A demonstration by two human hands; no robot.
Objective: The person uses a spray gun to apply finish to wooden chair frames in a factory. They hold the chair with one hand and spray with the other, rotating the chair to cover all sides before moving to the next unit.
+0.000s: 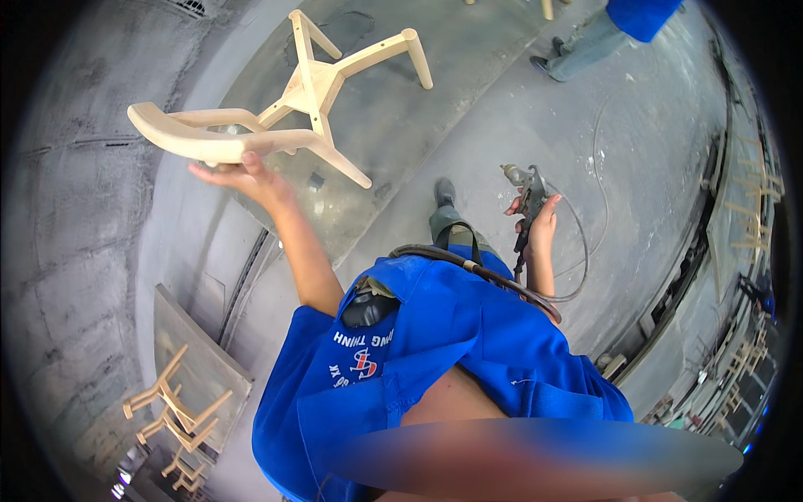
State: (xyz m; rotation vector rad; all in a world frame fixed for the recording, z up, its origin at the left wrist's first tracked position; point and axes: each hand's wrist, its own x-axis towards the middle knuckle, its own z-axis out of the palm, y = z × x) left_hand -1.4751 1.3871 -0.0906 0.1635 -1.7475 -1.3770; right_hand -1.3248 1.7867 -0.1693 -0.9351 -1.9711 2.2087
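A pale, unpainted wooden chair frame (314, 88) is tipped over at the upper left, its legs pointing away from me. My left hand (255, 180) supports its curved backrest (192, 144) from the near side, with the fingers under the edge and the thumb up against the wood. In my right hand (542, 222) is a dark spray gun (532, 199) with a brass-coloured nozzle tip. The gun is held upright, apart from the chair, and my fingers wrap its handle. The far side of my left hand's grip is partly hidden by the backrest.
A thin hose (580, 243) loops beside the gun and across the grey floor. Under the chair lies a broad grey surface (393, 146). Another person (585, 52) stands at the upper right. More wooden frames (171, 406) are at the lower left and others (753, 205) at the right edge.
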